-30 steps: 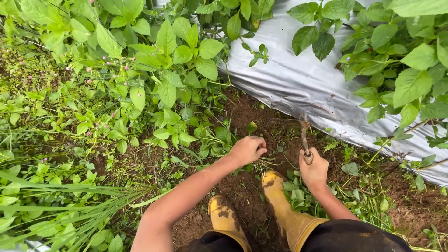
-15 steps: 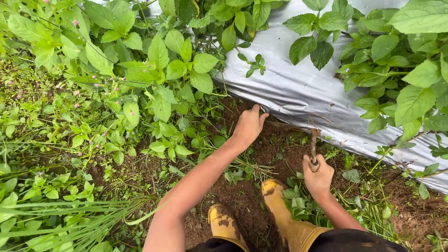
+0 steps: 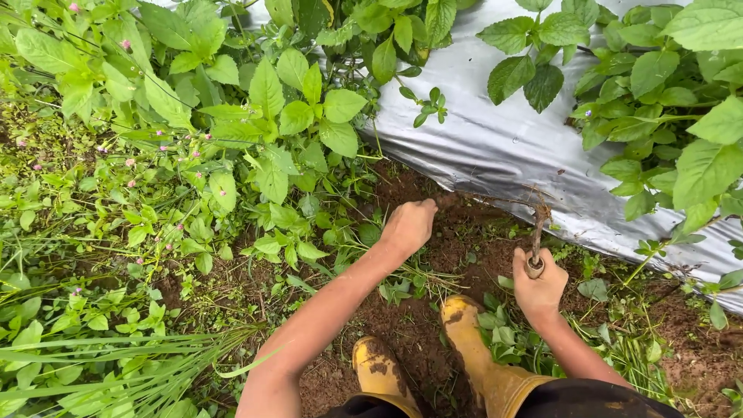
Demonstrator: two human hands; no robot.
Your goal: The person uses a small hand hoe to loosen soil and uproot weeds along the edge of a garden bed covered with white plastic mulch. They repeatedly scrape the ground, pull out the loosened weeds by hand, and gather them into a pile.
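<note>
We take the silver plastic sheet [image 3: 495, 147] over the raised bed as landmark. Our right hand [image 3: 539, 290] sits just below its lower edge, fingers wrapped around the wooden handle of a small hand tool [image 3: 535, 241]; the working end points up toward the sheet and carries soil and fine roots. Our left hand [image 3: 408, 226] is to the left of that, also just below the sheet edge, fingers curled down into the soil; what they grip, if anything, we cannot tell.

Judgement: the tool looks light and stiff, the handle dirty, so possibly slick; best held low on the shaft, as now.

Surface: damp, crumbly brown soil [image 3: 464, 248] along the sheet edge, likely soft underfoot. 2 muddy yellow boots [image 3: 464, 333] stand below it. Room is tight: dense leafy weeds [image 3: 255, 139] left of the sheet, more plants [image 3: 665, 93] growing through it.
</note>
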